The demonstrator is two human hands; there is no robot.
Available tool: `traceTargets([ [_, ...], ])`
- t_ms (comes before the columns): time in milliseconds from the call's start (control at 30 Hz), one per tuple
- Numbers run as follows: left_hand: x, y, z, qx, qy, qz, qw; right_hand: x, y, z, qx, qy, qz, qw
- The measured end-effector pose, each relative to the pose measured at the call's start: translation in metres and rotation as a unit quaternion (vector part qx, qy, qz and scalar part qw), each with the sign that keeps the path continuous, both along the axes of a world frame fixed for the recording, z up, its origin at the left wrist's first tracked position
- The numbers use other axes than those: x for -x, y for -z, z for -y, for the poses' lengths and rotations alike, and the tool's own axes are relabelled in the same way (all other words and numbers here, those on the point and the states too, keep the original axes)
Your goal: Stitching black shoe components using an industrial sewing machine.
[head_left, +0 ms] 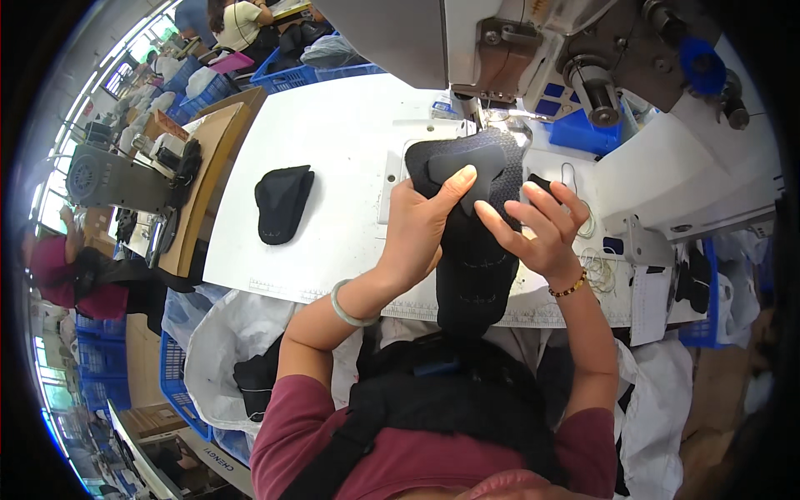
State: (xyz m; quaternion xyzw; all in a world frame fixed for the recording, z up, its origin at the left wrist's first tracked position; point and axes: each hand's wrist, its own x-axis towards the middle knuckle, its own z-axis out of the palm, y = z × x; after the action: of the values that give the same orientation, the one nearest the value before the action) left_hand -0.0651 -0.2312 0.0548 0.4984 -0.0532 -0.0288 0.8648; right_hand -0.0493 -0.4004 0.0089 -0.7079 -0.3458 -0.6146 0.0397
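A long black padded fabric piece (pixel 477 267) lies under the sewing machine head (pixel 500 75), its lower end reaching over the table's front edge. On its textured upper part sits a smooth dark grey patch (pixel 479 162). My left hand (pixel 417 223) grips the left side of the piece, the thumb pressing on the patch. My right hand (pixel 542 225) is open, with fingers spread and the index fingertip at the patch's lower right edge. Another black padded piece (pixel 283 204) rests on the white table at the left, apart from both hands.
The white table (pixel 342 125) has a ruler strip along its front edge. Loose pale cord (pixel 596 271) lies at the right. A white sack (pixel 221 346) and blue crate (pixel 173 375) stand below left. Another person (pixel 237 25) sits at the back, near blue crates (pixel 287 77).
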Motion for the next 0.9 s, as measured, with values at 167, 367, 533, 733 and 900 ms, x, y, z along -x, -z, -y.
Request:
traceTargets([
  [167, -0.001, 0.000, -0.015, -0.047, -0.055, -0.005, 0.997, -0.001, -0.028, -0.010, 0.036, -0.075, -0.109, 0.991],
  [367, -0.034, -0.006, -0.014, -0.017, -0.036, 0.000, 0.999, -0.015, -0.035, -0.015, -0.034, -0.075, -0.216, 0.973],
  [533, -0.062, -0.003, -0.005, -0.061, 0.006, 0.054, 0.997, -0.021, -0.039, -0.009, -0.122, -0.076, -0.230, 0.963],
  [733, -0.065, 0.000, -0.006, -0.070, 0.005, 0.061, 0.996, -0.021, -0.036, -0.009, -0.138, -0.097, -0.266, 0.949],
  [900, -0.069, 0.004, -0.009, -0.082, 0.027, 0.063, 0.994, -0.021, -0.036, -0.009, -0.132, -0.088, -0.266, 0.951],
])
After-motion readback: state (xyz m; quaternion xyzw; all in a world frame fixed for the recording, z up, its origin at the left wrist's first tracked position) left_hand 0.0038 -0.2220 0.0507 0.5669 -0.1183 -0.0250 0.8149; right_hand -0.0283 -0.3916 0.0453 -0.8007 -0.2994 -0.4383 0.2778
